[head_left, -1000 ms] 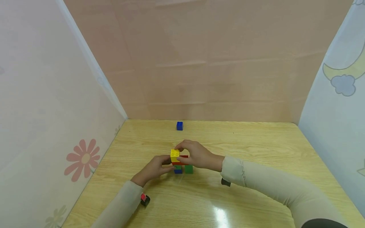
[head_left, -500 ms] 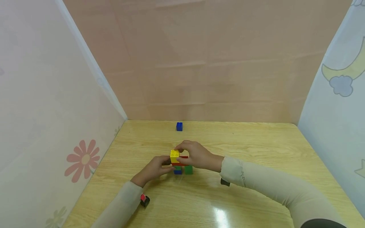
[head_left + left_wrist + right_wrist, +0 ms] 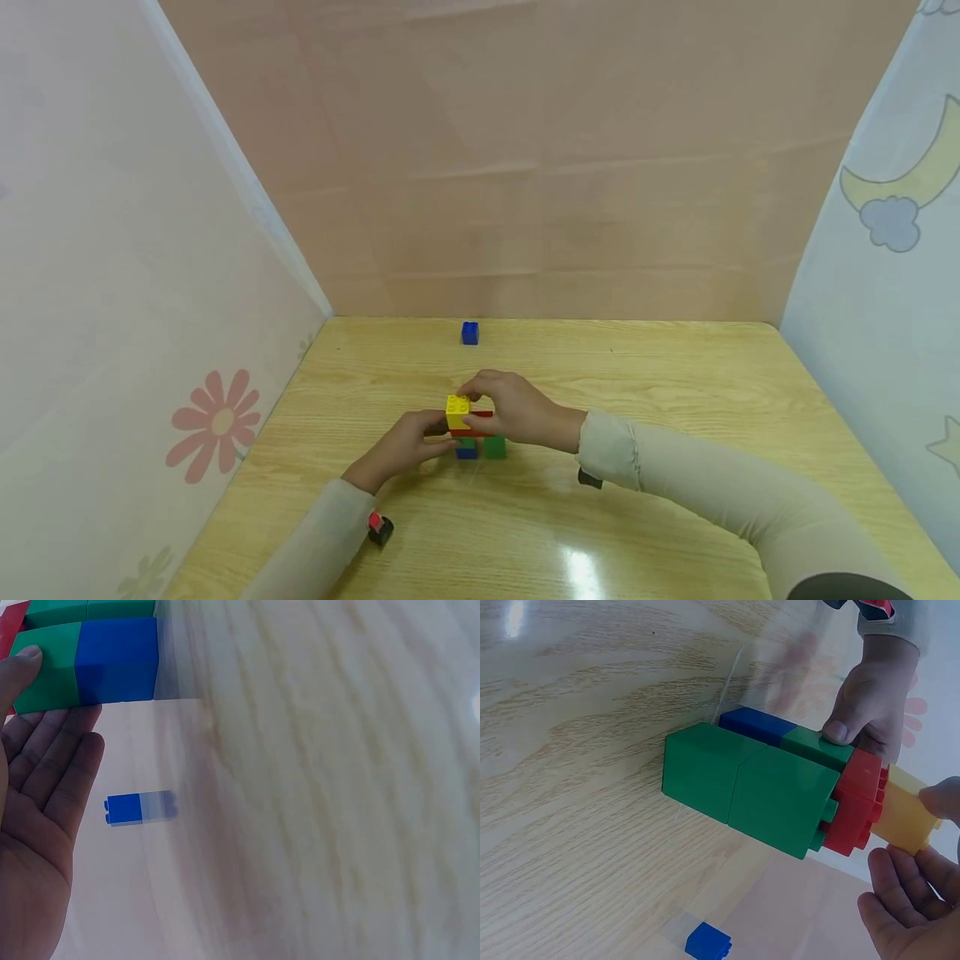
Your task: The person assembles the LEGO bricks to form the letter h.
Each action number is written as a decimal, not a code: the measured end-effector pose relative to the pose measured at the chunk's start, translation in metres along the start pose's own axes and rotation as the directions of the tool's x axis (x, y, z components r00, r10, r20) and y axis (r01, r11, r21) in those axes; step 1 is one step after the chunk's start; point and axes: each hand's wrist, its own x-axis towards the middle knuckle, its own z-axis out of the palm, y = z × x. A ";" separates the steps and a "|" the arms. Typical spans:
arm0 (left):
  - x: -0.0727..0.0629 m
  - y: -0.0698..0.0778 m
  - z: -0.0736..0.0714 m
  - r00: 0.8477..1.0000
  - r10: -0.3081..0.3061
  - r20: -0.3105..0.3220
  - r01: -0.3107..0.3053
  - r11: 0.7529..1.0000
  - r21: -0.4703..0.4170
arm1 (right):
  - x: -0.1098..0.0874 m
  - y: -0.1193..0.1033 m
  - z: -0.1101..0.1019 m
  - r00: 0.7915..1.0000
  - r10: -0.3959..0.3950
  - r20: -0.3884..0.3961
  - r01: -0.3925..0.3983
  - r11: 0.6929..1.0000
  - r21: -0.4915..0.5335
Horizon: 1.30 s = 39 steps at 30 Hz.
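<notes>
In the head view a small stack of toy building bricks stands mid-table, between both hands. One column is a green brick (image 3: 46, 666) on a blue brick (image 3: 118, 660); beside it rise two green bricks (image 3: 746, 791), one on the other. A red brick (image 3: 855, 796) lies across the top, with green studs showing at its edge. On its left end sits a yellow brick (image 3: 458, 412), which my right hand (image 3: 521, 411) pinches between thumb and fingers. My left hand (image 3: 405, 442) grips the green-and-blue column, thumb on the green brick, fingers behind it.
A loose blue brick (image 3: 470, 333) lies near the table's far edge. Black wrist gear with a red bit (image 3: 379, 528) shows under the left sleeve, and a dark piece (image 3: 589, 478) under the right one. Walls border the table (image 3: 675, 367) at left, back and right.
</notes>
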 end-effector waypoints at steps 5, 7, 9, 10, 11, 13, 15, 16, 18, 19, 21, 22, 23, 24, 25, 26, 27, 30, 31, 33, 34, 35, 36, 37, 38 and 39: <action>0.001 -0.002 0.001 1.000 0.008 0.000 -0.008 1.000 0.002 | 0.000 0.000 0.000 1.000 0.000 0.004 0.000 1.000 -0.004; 0.001 -0.002 0.001 1.000 0.008 -0.002 -0.008 1.000 0.004 | 0.001 0.000 0.000 1.000 0.004 0.008 -0.004 1.000 -0.011; 0.001 -0.002 0.001 1.000 0.009 -0.005 -0.009 1.000 0.007 | 0.001 0.000 0.000 1.000 0.008 0.011 -0.008 1.000 -0.016; 0.001 -0.002 0.001 1.000 0.012 -0.006 -0.012 1.000 0.007 | 0.001 -0.001 0.000 1.000 0.011 0.012 -0.011 1.000 -0.020; 0.001 -0.002 0.001 1.000 0.014 -0.007 -0.014 1.000 0.006 | 0.001 -0.002 0.000 1.000 0.015 0.013 -0.015 1.000 -0.023; 0.000 -0.002 0.002 1.000 0.014 -0.007 -0.014 1.000 0.006 | 0.001 -0.003 0.000 1.000 0.021 0.015 -0.020 0.999 -0.026; 0.000 -0.002 0.002 1.000 0.012 -0.004 -0.012 1.000 0.006 | 0.001 -0.003 0.000 0.999 0.027 0.018 -0.026 0.999 -0.022; 0.000 -0.002 0.002 1.000 0.007 -0.003 -0.007 1.000 0.008 | 0.001 -0.003 0.000 0.999 0.028 0.020 -0.027 0.999 -0.019; 0.000 -0.002 0.001 1.000 0.004 -0.005 -0.004 1.000 0.010 | 0.001 -0.003 0.000 0.999 0.030 0.021 -0.030 0.999 -0.011; 0.000 -0.002 0.001 1.000 0.005 -0.004 -0.005 1.000 0.008 | 0.001 -0.003 0.000 0.999 0.033 0.021 -0.032 0.999 -0.007; 0.000 -0.002 0.001 1.000 0.010 -0.005 -0.010 1.000 0.006 | 0.001 -0.002 0.000 0.999 0.035 0.020 -0.035 0.999 -0.003; 0.000 -0.002 0.000 1.000 0.011 -0.006 -0.011 1.000 0.006 | 0.001 -0.002 0.000 0.999 0.037 0.019 -0.037 0.999 -0.003; 0.000 -0.002 0.000 1.000 0.014 -0.006 -0.014 1.000 0.003 | 0.001 -0.002 0.000 0.999 0.039 0.018 -0.039 0.999 -0.003; 0.001 -0.002 0.000 1.000 0.014 -0.005 -0.014 1.000 0.002 | 0.002 -0.002 0.000 0.999 0.040 0.018 -0.040 0.999 -0.006; 0.001 -0.002 0.000 1.000 0.014 -0.002 -0.014 1.000 0.003 | 0.002 -0.001 0.000 0.999 0.039 0.018 -0.039 0.999 -0.008; 0.001 -0.002 0.001 1.000 0.012 -0.001 -0.012 1.000 0.005 | 0.002 -0.001 0.000 0.999 0.036 0.018 -0.036 0.999 -0.006; 0.001 -0.002 0.001 1.000 0.008 0.000 -0.008 1.000 0.006 | 0.002 -0.001 0.000 0.999 0.035 0.019 -0.035 0.999 -0.007; 0.001 -0.002 0.001 1.000 0.004 -0.002 -0.004 1.000 0.012 | 0.002 -0.001 0.000 0.999 0.033 0.019 -0.033 0.999 -0.004; -0.001 0.003 0.001 1.000 0.002 -0.009 -0.002 1.000 0.007 | 0.002 -0.001 0.000 0.999 0.032 0.019 -0.032 0.999 0.001; -0.001 0.003 0.000 1.000 0.001 -0.014 -0.001 1.000 0.009 | 0.002 0.000 0.000 0.999 0.030 0.015 -0.030 1.000 0.007; -0.001 0.003 0.000 1.000 0.005 -0.017 -0.005 1.000 0.011 | 0.002 0.000 0.000 1.000 0.027 0.011 -0.027 1.000 0.013; 0.000 0.003 0.000 1.000 0.008 -0.019 -0.007 1.000 0.011 | 0.003 0.000 0.000 1.000 0.025 0.010 -0.025 1.000 0.017; 0.000 0.003 0.000 1.000 0.011 -0.021 -0.010 1.000 0.012 | 0.003 0.000 0.000 1.000 0.026 0.009 -0.027 0.999 0.017; 0.000 0.003 0.000 1.000 0.009 -0.020 -0.008 1.000 0.014 | 0.002 0.001 0.001 1.000 0.024 0.007 -0.024 1.000 0.015; 0.001 -0.003 0.000 1.000 0.013 -0.015 -0.012 1.000 0.019 | 0.002 0.001 0.001 1.000 0.023 0.006 -0.024 1.000 0.010; 0.001 -0.003 0.000 1.000 0.014 -0.015 -0.014 1.000 0.020 | 0.002 0.002 0.001 1.000 0.025 0.007 -0.025 1.000 0.005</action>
